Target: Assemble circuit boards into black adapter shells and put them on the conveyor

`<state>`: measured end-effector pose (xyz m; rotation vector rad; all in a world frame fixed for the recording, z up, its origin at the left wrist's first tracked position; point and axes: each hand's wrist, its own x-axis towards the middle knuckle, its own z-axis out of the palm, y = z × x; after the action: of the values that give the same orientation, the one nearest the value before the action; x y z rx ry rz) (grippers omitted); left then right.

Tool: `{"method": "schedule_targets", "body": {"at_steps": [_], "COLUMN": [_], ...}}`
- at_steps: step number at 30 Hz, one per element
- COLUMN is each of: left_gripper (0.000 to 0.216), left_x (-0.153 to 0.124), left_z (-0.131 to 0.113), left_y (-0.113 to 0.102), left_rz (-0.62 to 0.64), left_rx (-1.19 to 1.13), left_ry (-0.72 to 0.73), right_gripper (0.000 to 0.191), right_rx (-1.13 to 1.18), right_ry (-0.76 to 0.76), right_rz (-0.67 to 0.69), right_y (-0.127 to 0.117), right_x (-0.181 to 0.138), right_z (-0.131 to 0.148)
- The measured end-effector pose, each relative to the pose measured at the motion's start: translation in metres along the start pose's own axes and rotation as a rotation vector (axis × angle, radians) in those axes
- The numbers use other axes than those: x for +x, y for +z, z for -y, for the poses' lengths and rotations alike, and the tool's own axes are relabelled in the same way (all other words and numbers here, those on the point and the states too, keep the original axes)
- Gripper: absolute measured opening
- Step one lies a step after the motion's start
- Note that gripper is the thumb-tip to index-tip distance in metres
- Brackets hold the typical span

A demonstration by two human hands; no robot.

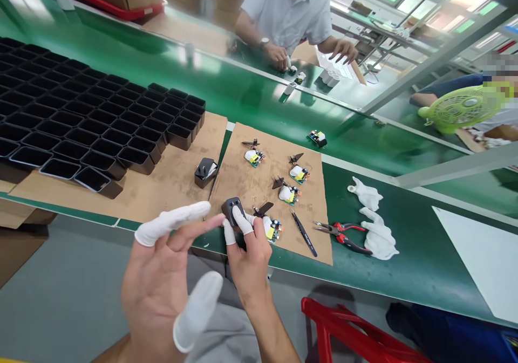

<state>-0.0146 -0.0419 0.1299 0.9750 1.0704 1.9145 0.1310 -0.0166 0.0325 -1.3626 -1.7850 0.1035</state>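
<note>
My right hand, with white finger cots on thumb and forefinger, pinches a small black charger housing above the near edge of a brown cardboard sheet. My left hand hovers just left of it, fingers spread, white cots on two fingers, holding nothing. A circuit board with a white part lies right beside my right hand. Three more such boards lie farther up the sheet. Another black housing stands on the left cardboard.
A large black tray of empty cells fills the left. Black tweezers, red-handled pliers and white gloves lie to the right on the green belt. A person in a white shirt works across the belt. A red stool stands below.
</note>
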Motion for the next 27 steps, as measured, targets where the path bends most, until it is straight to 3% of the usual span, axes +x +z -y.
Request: {"method": "schedule_targets", "body": {"at_steps": [6, 9, 13, 19, 27], "left_gripper": [0.032, 0.034, 0.04, 0.04, 0.03], "left_x": [0.035, 0.048, 0.049, 0.04, 0.039], "left_z": [0.035, 0.064, 0.094, 0.1, 0.099], "left_y": [-0.029, -0.042, -0.051, -0.054, -0.058], "left_rz": [-0.225, -0.238, -0.207, -0.108, -0.073], "left_rx": [0.168, 0.265, 0.363, 0.52, 0.64], "left_ry": [0.094, 0.009, -0.059, 0.071, 0.168], "right_gripper": [0.071, 0.078, 0.068, 0.062, 0.062], "right_rx": [0.096, 0.087, -0.059, -0.055, 0.009], "right_ry": [-0.029, -0.049, -0.062, -0.075, -0.033], "right_rz": [-0.047, -0.042, 0.04, 0.03, -0.091], "right_y": [-0.012, -0.014, -0.006, 0.001, -0.016], "right_x": [0.007, 0.007, 0.002, 0.004, 0.026], "right_z": [0.018, 0.025, 0.016, 0.009, 0.026]}}
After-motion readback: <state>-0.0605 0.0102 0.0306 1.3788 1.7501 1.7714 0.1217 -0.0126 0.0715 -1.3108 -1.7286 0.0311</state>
